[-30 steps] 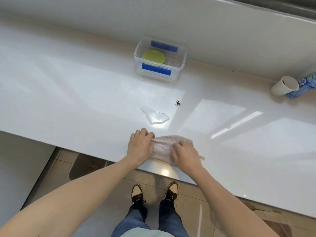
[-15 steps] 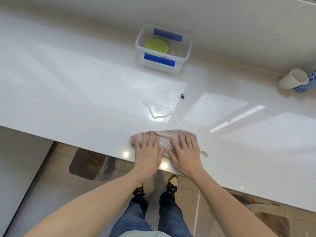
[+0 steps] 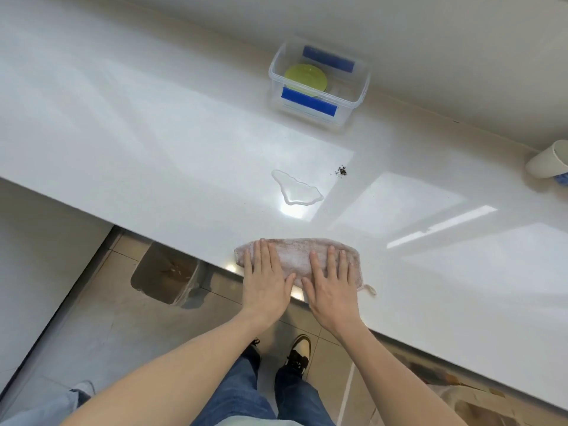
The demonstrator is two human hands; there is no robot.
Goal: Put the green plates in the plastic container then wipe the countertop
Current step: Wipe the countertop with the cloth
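At the near edge of the white countertop [image 3: 153, 142], a pinkish cloth [image 3: 296, 256] is spread flat in a long shape. The left hand [image 3: 266, 282] is laid on its left part with the fingers straight and close together, and the right hand [image 3: 333, 287] is laid on its right part in the same flat manner; nothing is gripped by either hand, the cloth is only pressed down. A small loop [image 3: 368, 289] of the cloth is seen at its right corner. Further away, a clear puddle [image 3: 296, 188] is found on the surface, and just beside it to the right some dark crumbs [image 3: 341, 171] are scattered. Near the back wall, the plastic container [image 3: 353, 101] with blue tape is placed, and the green plates [image 3: 305, 79] are seen inside it. At the far right edge, a white cup [image 3: 548, 161] is lying on its side.
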